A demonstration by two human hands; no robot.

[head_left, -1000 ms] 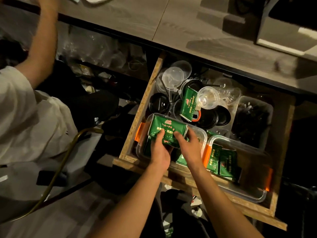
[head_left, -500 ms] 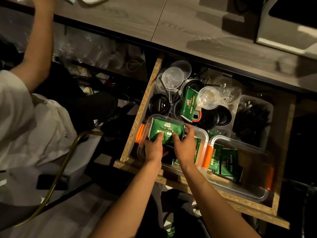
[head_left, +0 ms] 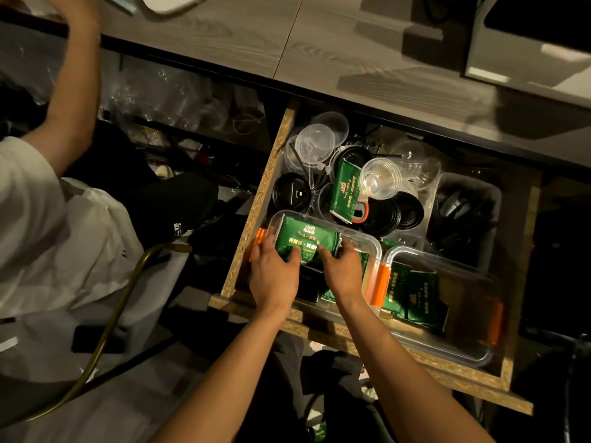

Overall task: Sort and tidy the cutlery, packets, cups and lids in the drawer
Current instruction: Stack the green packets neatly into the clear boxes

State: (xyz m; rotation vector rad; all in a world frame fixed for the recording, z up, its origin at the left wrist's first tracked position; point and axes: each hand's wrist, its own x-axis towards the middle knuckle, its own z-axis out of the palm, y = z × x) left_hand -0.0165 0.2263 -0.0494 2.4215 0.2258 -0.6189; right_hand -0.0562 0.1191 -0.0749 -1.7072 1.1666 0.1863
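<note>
Dim kitchen, wooden pull-out drawer (head_left: 252,215) open beneath a grey counter. My left hand (head_left: 275,276) and right hand (head_left: 342,273) are pressing spread fingers on a green foil packet (head_left: 307,239) inside the clear plastic tub (head_left: 367,239). Risk: overstacked, it is liable to slide out.

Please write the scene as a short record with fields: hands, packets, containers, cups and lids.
left hand: fingers resting on the green packet stack
right hand: fingers on the same stack
stack location: left clear container, orange clips
right clear container: more green packets
stray packet: standing among the lids
clear cup: lying on its side
black lids: back of drawer
clear lids: back left corner
</note>
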